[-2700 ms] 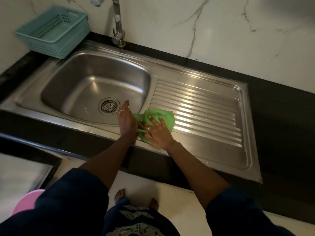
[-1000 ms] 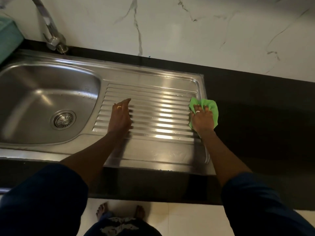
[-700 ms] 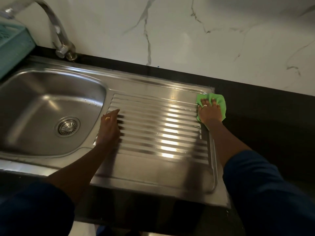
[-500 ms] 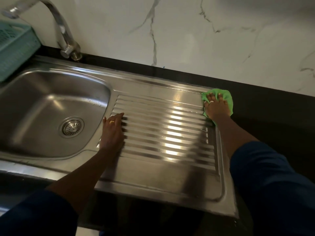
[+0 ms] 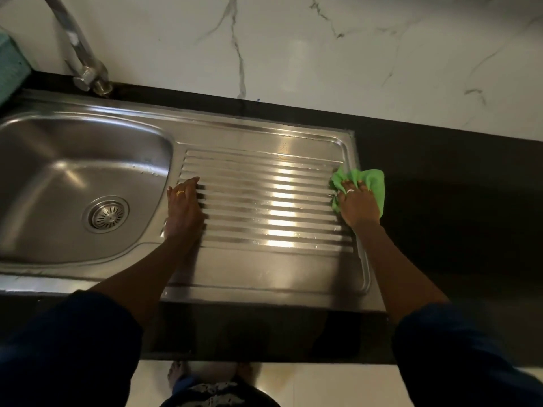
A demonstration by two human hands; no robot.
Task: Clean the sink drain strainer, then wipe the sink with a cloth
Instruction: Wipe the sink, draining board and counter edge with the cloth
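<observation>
Entry: the right hand (image 5: 357, 205) has its fingers curled into a crumpled bright green cloth (image 5: 371, 180), pinning it down at the 3 o'clock edge of the ribbed stainless steel drainboard (image 5: 264, 201). About half the cloth spills onto the black stone countertop (image 5: 440, 201). The left hand (image 5: 183, 207) lies flat at the drainboard's 9 o'clock end, fingers straight and pressed together, holding nothing.

Risks, our judgement:
- The cloth straddles the raised rim, so a stroke could skid onto the counter and miss the groove inside it.
- Wadded like this, it may ride the rib crests and leave droplets in the channels.
- The bracing palm may smear the ribs beneath it.

Appearance: the cloth is thin and soft, gathered in loose folds; we cannot tell whether it is damp. The round slotted metal drain strainer (image 5: 107, 214) sits seated in the oval steel basin (image 5: 58, 171), at 9 o'clock from the left hand, with no debris we can make out.
</observation>
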